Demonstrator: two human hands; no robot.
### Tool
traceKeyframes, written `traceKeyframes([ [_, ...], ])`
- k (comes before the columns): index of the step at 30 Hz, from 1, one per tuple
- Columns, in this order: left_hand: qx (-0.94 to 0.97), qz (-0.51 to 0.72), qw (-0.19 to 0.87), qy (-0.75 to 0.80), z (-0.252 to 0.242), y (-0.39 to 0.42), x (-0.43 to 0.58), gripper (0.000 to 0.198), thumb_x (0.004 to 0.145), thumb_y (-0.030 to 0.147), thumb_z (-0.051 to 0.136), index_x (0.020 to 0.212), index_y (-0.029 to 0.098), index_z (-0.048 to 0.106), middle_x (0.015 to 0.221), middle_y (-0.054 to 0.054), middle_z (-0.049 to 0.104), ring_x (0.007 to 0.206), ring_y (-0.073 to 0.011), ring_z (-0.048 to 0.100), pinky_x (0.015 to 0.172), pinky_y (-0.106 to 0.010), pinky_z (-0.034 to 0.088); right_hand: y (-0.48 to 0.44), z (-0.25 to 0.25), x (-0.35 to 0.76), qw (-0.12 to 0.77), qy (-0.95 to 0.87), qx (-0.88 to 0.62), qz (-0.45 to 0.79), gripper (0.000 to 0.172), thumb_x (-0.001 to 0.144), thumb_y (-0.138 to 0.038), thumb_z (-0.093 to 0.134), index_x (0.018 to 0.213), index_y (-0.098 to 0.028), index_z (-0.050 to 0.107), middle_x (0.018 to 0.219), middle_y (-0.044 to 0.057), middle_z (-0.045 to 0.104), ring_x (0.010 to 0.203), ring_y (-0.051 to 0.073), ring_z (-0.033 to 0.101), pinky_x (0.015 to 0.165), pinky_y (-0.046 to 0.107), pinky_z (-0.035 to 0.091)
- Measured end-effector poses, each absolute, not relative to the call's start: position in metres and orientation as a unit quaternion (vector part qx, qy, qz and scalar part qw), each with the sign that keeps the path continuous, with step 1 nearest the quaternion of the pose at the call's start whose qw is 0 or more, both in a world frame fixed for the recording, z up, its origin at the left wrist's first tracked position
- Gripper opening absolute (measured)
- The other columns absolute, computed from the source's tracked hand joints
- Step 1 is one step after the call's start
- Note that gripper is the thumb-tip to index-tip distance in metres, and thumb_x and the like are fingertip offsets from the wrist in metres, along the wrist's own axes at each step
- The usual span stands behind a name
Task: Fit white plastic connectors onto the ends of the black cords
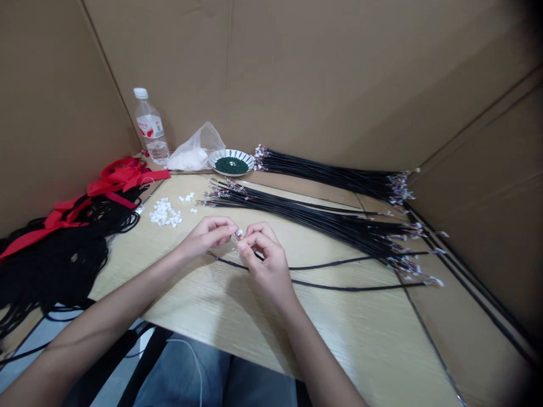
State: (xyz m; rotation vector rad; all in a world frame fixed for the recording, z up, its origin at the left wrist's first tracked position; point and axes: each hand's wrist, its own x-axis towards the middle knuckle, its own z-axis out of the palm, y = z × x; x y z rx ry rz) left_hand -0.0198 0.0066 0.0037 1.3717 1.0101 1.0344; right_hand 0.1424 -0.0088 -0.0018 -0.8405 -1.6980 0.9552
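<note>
Cable-assembly workshop corner, brown board walls [297, 73], bundled black cables [331, 172], scattered small white pieces [165, 213]

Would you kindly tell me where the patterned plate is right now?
In the head view, the patterned plate sits left of centre near the back cardboard wall, between the translucent bag and the farther black cable bundle.
</note>
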Motion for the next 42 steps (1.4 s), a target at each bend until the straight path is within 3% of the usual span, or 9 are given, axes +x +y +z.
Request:
traceKeyframes([
  [10,0.579,0.388,0.572,0.433,0.008,0.005,-0.021,0.034,0.073,0.045,0.062,0.061,0.014,0.055,0.046,0.007,0.035,0.043,-0.006,0.028,0.042,-0.021,0.018,-0.01,-0.002,0.143,0.469,-0.72,-0.323,0.397,0.019,0.086,-0.026,0.054,0.069,-0.019,0.057,0.086,0.003,0.05,0.08,0.015,0.052,0.069,0.027,0.043],
  [20,0.583,0.409,0.568,0.412,0.002,0.0,-0.014,0.036,0.074,0.048,0.063,0.069,0.013,0.06,0.044,0.009,0.032,0.041,-0.0053,0.024,0.042,-0.021,0.018,-0.014,0.003,0.142,0.537,-0.641,-0.395,0.38,0.02,0.086,-0.024,0.053,0.066,-0.019,0.053,0.083,0.002,0.046,0.078,0.015,0.049,0.062,0.024,0.041],
  [31,0.566,0.49,0.504,0.43,0.005,-0.012,0.0,0.033,0.073,0.046,0.067,0.069,0.012,0.066,0.049,0.004,0.047,0.046,-0.0069,0.035,0.045,-0.021,0.027,-0.019,0.005,0.14,0.55,-0.599,-0.429,0.393,0.024,0.088,-0.028,0.051,0.065,-0.019,0.051,0.083,0.003,0.044,0.073,0.014,0.047,0.052,0.023,0.039],
  [42,0.596,0.514,0.411,0.46,0.002,-0.019,0.001,0.02,0.078,0.031,0.064,0.07,0.013,0.068,0.064,-0.002,0.065,0.055,-0.0094,0.052,0.049,-0.018,0.04,-0.021,0.008,0.14,0.555,-0.592,-0.42,0.406,0.023,0.087,-0.024,0.052,0.065,-0.017,0.053,0.081,0.002,0.043,0.073,0.013,0.045,0.053,0.022,0.037],
])
